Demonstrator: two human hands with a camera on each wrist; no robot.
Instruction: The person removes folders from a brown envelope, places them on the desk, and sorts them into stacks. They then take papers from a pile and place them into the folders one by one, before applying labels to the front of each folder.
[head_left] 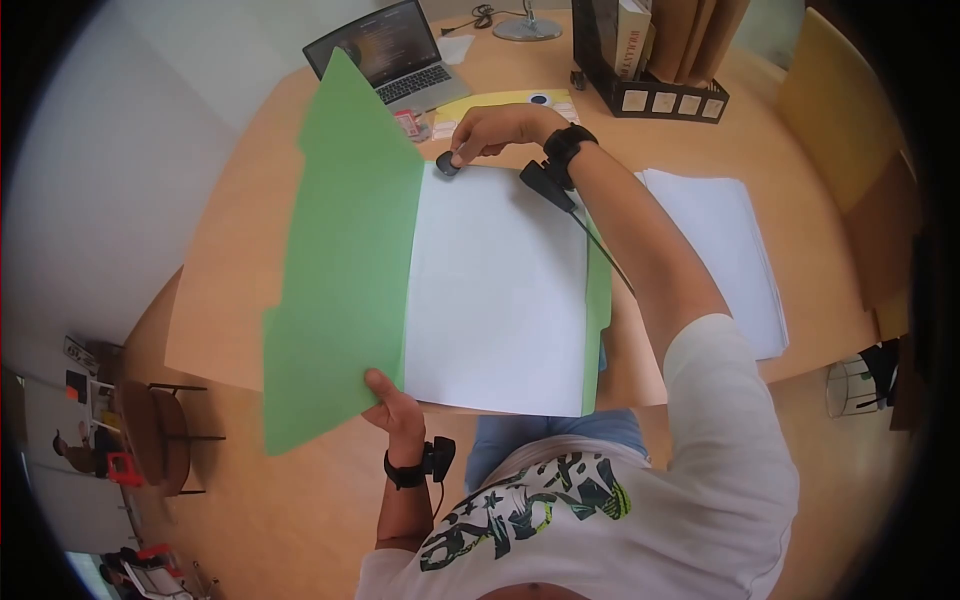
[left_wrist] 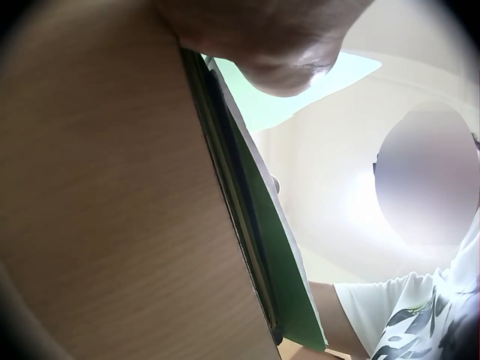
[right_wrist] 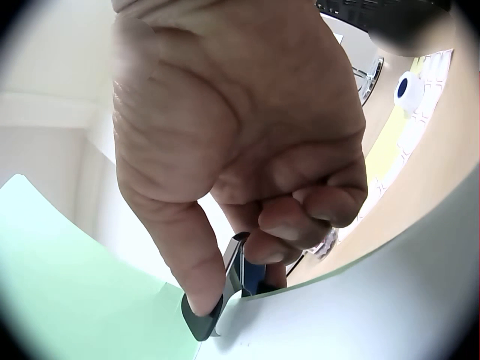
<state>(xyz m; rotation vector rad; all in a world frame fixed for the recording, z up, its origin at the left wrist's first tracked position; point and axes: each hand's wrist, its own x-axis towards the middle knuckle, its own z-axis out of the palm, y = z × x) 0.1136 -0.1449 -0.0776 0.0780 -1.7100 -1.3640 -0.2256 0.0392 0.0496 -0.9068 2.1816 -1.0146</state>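
A green file folder [head_left: 345, 250] lies spread on the table, its left cover raised at a slant. White paper sheets [head_left: 500, 290] rest on its right side. My left hand [head_left: 402, 412] grips the folder at the lower edge near the fold, thumb on the cover's inner face. At the paper's top left corner, my right hand [head_left: 500, 128] pinches a small staple remover [right_wrist: 201, 319] with dark grips between thumb and fingers. Its metal jaws are at the corner beside the fold; the curled fingers partly hide it. In the left wrist view, the folder's edge [left_wrist: 277, 247] runs along the tabletop.
To the right lies a stack of white paper [head_left: 715, 255]. At the back stand an open laptop [head_left: 425, 85] and a black file holder [head_left: 665, 100] with books and folders. A yellow sheet [head_left: 470, 108] lies beyond my right hand. A chair [head_left: 850, 150] stands at the right.
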